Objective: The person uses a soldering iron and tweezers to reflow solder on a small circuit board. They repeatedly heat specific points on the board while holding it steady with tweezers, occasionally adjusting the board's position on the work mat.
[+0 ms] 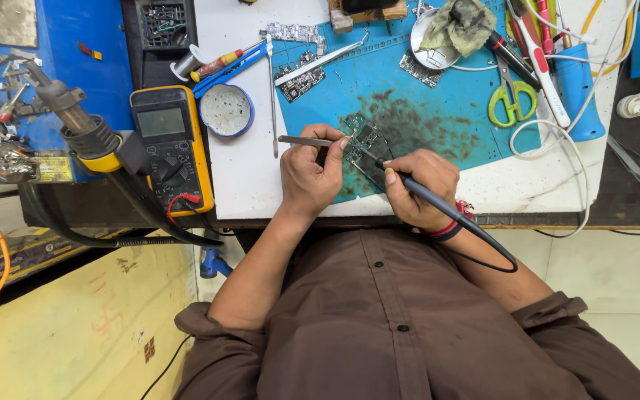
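My left hand [310,176] pinches metal tweezers [301,140] whose handle sticks out to the left, their tips at a small green circuit board [365,136] on a blue work mat [438,104]. My right hand [420,187] grips a black soldering iron [438,201] like a pen, its tip at the board's near edge. The iron's black cable runs back past my right wrist. Dark burn stains cover the mat around the board.
A yellow multimeter [170,145] and a hot-air gun [75,126] sit at the left. A round tin [226,110], screwdrivers [224,65], more boards [301,78], a cloth in a dish [457,26], green scissors [511,100] and white cables [557,141] crowd the white table [242,178].
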A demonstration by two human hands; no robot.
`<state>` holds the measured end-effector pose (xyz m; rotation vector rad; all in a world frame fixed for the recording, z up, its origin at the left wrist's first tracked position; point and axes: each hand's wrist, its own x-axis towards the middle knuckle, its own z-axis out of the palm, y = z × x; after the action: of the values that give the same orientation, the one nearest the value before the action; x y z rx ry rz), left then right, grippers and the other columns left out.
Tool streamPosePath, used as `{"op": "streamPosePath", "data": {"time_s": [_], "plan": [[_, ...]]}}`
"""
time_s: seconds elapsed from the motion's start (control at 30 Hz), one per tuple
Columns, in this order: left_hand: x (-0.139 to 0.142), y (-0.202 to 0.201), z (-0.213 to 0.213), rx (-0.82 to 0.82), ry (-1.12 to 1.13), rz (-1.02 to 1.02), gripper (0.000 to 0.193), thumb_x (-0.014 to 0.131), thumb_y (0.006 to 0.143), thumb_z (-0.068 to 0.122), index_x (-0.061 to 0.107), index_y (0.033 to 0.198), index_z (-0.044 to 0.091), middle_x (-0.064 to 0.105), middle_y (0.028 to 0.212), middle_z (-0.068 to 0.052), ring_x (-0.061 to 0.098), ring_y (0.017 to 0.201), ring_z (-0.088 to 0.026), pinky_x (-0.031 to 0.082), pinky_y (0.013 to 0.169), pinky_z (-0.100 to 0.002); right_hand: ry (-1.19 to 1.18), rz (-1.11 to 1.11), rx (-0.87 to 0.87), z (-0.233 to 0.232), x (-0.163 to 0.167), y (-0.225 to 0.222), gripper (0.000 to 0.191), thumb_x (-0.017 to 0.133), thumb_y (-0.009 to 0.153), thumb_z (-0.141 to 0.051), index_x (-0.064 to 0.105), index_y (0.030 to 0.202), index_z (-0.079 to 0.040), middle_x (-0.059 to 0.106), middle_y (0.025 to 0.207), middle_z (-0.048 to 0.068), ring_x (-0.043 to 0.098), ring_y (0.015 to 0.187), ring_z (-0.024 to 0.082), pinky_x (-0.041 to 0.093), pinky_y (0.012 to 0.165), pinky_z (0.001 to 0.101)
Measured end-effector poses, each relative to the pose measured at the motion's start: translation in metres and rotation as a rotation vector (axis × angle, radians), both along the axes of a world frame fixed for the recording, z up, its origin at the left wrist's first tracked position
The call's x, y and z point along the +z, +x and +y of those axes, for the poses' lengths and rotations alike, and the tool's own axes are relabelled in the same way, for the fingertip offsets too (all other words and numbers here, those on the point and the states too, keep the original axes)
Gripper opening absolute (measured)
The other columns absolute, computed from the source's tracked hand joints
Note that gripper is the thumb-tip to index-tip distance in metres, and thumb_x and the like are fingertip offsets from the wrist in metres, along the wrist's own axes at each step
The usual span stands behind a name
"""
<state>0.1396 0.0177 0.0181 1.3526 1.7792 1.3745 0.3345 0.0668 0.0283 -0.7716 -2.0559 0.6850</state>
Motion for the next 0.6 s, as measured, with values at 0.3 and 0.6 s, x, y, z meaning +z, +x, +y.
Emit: {"op": "streamPosePath", "data": {"time_s": [0.3,0.6], "plan": [[-0.0007,0.0003,-0.0002,-0.008,-0.016,0.002,0.008,0.071,0.098,0.010,0.066,0.100,0.003,0.072,0.075,-0.005,0.065,0.060,-0.010,0.049,0.055,-0.025,0.012,0.011,-0.011,-0.0003,-0.0008,0.0009,0.003,0.069,0.090,-0.002,0.066,0.092,-0.002,0.069,0.080,0.011,0.064,0.066,0.026,0.048,0.061,0.0358],[-0.0005,0.0002,0.0005,0.000,-0.005,-0.004,0.009,0.071,0.099,0.011,0.066,0.101,0.003,0.072,0.074,-0.005,0.066,0.061,-0.009,0.049,0.055,-0.024,0.011,0.019,0.002,0.0005,0.0001,0.0003,0.004,0.069,0.089,-0.002,0.066,0.092,-0.002,0.069,0.081,0.011,0.064,0.066,0.026,0.048,0.061,0.0355]]}}
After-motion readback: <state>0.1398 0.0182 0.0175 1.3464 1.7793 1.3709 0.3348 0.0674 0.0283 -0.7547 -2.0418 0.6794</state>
